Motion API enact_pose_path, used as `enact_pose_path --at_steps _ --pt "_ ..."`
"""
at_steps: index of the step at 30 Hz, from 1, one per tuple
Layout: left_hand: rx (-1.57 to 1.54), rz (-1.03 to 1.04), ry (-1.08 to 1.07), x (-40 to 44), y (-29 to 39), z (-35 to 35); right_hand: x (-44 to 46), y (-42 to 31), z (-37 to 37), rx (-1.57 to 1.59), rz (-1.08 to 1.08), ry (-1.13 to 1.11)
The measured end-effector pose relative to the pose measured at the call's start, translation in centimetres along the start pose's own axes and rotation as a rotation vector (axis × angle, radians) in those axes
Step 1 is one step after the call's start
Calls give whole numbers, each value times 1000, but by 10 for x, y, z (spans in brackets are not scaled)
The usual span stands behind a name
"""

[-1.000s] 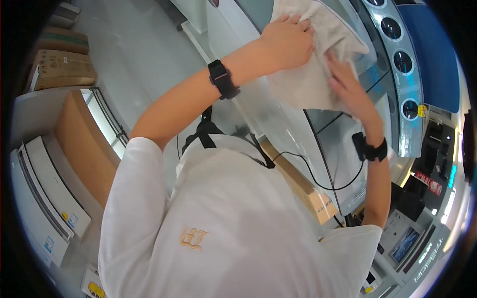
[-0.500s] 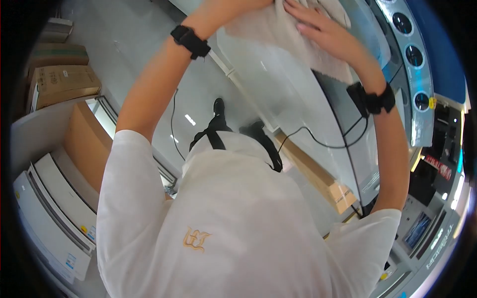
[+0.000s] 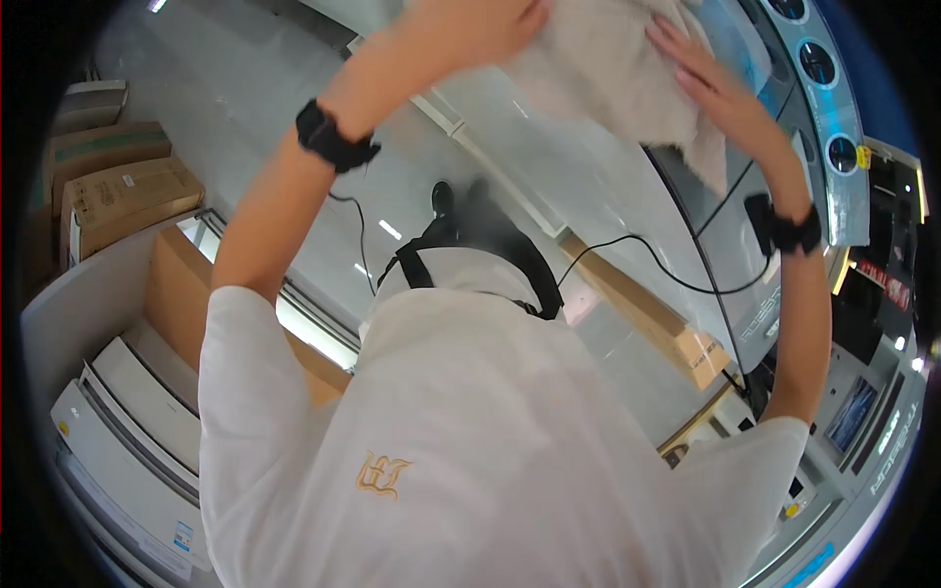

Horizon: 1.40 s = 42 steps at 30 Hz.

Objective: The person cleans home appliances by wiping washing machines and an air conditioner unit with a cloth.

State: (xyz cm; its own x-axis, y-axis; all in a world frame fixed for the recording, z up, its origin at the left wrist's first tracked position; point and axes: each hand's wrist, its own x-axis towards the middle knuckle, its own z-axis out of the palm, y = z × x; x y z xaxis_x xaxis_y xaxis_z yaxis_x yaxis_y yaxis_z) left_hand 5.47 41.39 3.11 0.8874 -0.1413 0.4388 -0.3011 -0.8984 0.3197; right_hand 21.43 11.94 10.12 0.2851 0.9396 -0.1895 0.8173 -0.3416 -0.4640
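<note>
A pale beige cloth (image 3: 613, 73) lies bunched over the top of a glossy white appliance (image 3: 627, 211), one corner hanging down toward me. At the cloth's left edge my left hand (image 3: 480, 31) is closed with its fingers curled on the fabric; motion blurs it and the top of the frame cuts it off. My right hand (image 3: 720, 93) rests on the cloth's right side, fingers stretched out and lying flat. Both wrists wear black straps, the left strap (image 3: 333, 137) and the right strap (image 3: 784, 227), with thin dark cables running from them.
A panel with round dark dials (image 3: 817, 63) runs along the appliance's far right side. A long cardboard box (image 3: 647, 304) lies on the floor beside its base. Brown cartons (image 3: 132, 206) and white panel-shaped units (image 3: 127, 470) stand at left. More appliances (image 3: 853, 412) are at right.
My right hand has shifted right with the cloth, and the hanging corner has moved right too. My left hand has come lower toward me. The view has turned slightly.
</note>
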Motion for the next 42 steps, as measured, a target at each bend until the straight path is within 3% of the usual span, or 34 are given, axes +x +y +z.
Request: enact_pose_path --at_steps 3,6,9,12,18,20,27,33,35,36,37,39,41,42 --pt "274 109 108 26 -28 19 17 2 -1 -151 36 11" --pt "351 -4 219 22 -17 22 12 -17 12 -191 -34 81" --pt "259 -48 199 16 -18 19 -7 -13 28 -251 -86 137" --pt "372 -63 81 20 -21 11 -25 -18 30 -290 -35 111" --pt "259 62 104 29 -19 9 -15 21 8 -358 73 77" --pt "205 76 49 37 -10 5 -8 23 -8 -330 93 -8" --pt "152 74 -289 89 -24 5 18 95 -50 -202 37 28" --pt "196 -152 -592 186 -38 20 69 172 -69 -301 -2 118" --pt "255 -121 -613 187 -29 28 67 171 -55 -414 73 79" --pt "283 -108 -626 184 -26 32 57 173 -43 -395 -25 100" --pt "357 40 -597 174 -21 32 44 170 -33 -374 -123 121" --pt "483 344 -547 140 -3 28 2 124 -12 -447 -15 163" --pt "185 160 -486 122 20 4 -35 109 -15 -323 10 95" --pt "176 192 -476 123 15 4 -45 114 -25 -274 15 66"
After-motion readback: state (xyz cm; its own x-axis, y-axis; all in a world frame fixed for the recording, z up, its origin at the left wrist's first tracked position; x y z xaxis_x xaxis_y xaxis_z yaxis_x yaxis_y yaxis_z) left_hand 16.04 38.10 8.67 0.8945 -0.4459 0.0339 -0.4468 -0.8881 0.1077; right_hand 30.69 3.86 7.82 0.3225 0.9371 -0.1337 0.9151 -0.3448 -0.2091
